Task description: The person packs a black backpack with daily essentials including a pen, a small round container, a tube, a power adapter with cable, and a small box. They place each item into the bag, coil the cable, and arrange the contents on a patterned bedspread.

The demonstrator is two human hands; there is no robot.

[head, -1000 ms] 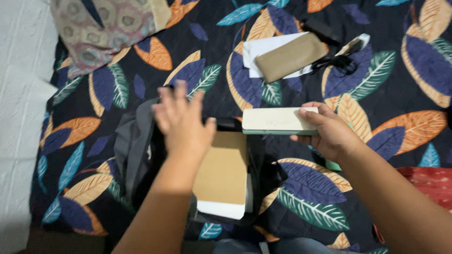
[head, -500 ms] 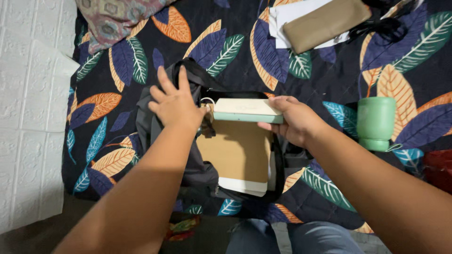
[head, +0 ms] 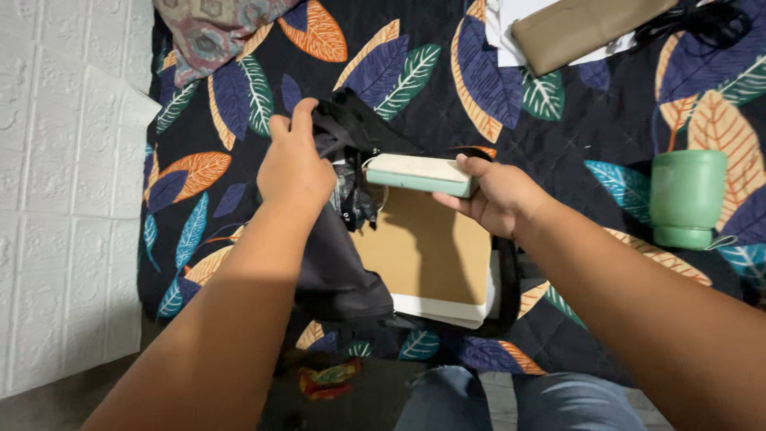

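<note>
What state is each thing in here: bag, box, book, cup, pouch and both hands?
Black bag: open, flap pulled back.
Left hand: gripping the bag's flap.
Right hand: holding the box.
Cream and green box: closed, level, over the bag's opening.
Brown book: flat inside the bag.
Green cup: lying on the bedspread.
Tan pouch: closed, on white paper.

flat brown-and-white box lying in the open black bag; slim cream-and-green case just above it; tan pouch top right on bed
</note>
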